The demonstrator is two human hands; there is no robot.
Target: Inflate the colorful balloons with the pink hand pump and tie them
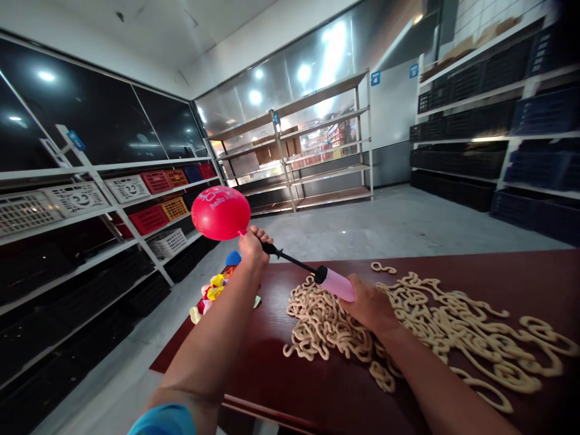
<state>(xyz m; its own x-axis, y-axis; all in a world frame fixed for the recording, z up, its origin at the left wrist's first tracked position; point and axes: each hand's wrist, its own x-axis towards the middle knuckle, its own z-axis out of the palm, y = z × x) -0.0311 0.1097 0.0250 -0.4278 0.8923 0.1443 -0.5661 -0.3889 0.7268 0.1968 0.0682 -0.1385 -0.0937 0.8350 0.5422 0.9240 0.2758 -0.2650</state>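
Note:
My left hand (254, 248) is closed around the neck of a red balloon (220, 212) with white lettering, pinching it onto the black nozzle of a hand pump. The balloon is partly inflated and floats above the table's far left corner. My right hand (369, 305) grips the pink barrel of the pump (338, 284), whose black rod runs up-left toward the balloon. Both hands are above a dark red-brown table (281, 362).
A big heap of beige S-shaped chain links (453, 332) is spread over the table under and right of my right hand. Several limp coloured balloons (212, 290) lie at the table's left corner. Metal shelving with crates lines the walls on the left, back and right.

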